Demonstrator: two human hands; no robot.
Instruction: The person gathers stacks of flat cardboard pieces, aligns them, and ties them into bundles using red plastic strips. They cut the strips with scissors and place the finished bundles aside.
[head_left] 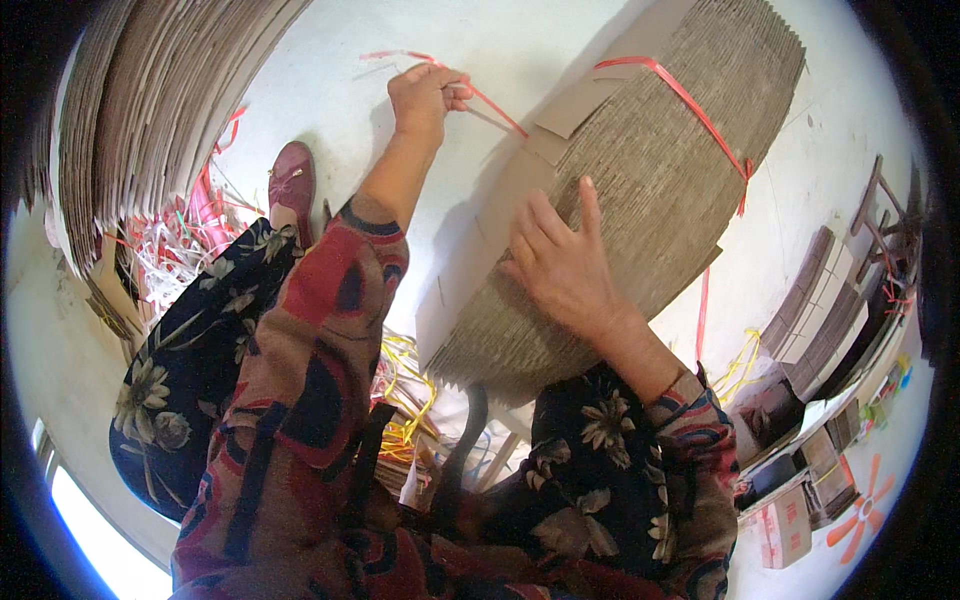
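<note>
A thick bundle of grey-brown cardboard sheets point(650, 170), packed edge-up, lies slantwise before me. My left hand point(424, 100) is closed in a pinch on a thin red plastic strap point(497, 107), left of the bundle. One stretch of that strap runs down to the bundle's left side, while a loose tail trails past my fingers. On the cardboard's top edges rests my right hand point(568, 262), fingers spread and holding nothing. Around the far part goes a tied red strap point(690, 100), its knot on the right. Another red strap length point(703, 315) shows beyond the bundle's near right side.
A tall cardboard stack point(190, 90) stands at the upper left, above tangled strap scraps point(165, 250). Yellow straps point(410, 390) lie between my legs. Farther right are more stacked sheets point(822, 290), a printed carton point(785, 525) and an orange fan-shaped thing point(862, 508).
</note>
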